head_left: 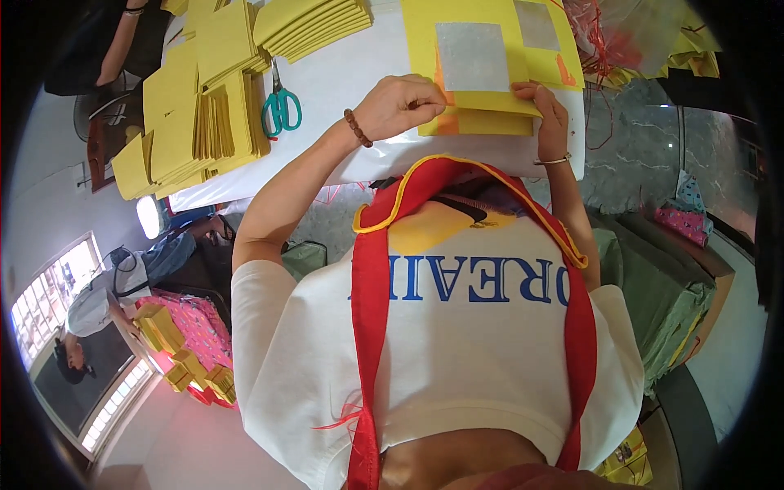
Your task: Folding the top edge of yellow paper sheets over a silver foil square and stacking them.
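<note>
A yellow paper sheet with its near edge folded up lies at the table's near edge, in front of my chest. On top of it is a silver square, with orange marks beside it. My left hand, a brown bead bracelet on its wrist, is closed in a pinch at the left end of the fold. At the right end my right hand grips the same edge between thumb and fingers. Another yellow sheet with a silver patch lies partly under it at the far right.
Stacks of folded yellow paper cover the table's left side, beside teal-handled scissors. Clear plastic with red strings is at the far right. A green wrapped bundle stands to my right. Another person's arm shows at upper left.
</note>
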The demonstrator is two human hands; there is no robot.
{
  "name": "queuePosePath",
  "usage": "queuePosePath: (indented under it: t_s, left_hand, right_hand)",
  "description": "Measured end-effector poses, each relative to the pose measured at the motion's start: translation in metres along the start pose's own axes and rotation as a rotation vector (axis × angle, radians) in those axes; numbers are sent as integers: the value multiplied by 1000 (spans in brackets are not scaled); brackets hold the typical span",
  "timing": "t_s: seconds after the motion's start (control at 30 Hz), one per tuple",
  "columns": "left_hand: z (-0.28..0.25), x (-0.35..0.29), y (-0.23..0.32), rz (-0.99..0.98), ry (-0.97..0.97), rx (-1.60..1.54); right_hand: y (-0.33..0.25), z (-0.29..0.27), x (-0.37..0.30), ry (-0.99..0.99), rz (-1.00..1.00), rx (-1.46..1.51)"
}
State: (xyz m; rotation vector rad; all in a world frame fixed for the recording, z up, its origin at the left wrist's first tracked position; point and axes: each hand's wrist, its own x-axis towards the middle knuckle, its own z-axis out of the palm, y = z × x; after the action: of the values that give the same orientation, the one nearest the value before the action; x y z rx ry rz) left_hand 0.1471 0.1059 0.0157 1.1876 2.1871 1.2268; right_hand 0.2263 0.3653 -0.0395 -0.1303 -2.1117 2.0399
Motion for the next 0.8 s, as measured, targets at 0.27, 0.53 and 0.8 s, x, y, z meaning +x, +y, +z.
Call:
queuePosePath:
  t_s: [0.27, 0.53, 0.8]
  left_hand:
    - [-6, 5, -5, -203, -55, -267]
    - [-8, 9, -15, -320, -39, -411]
    - [-6, 10, -23, -321, -42, -455]
  right_hand:
    - [7, -5, 1, -36, -50, -40]
    - [15, -6, -6, -54, 15, 4]
    - [26, -8, -2, -50, 155, 138]
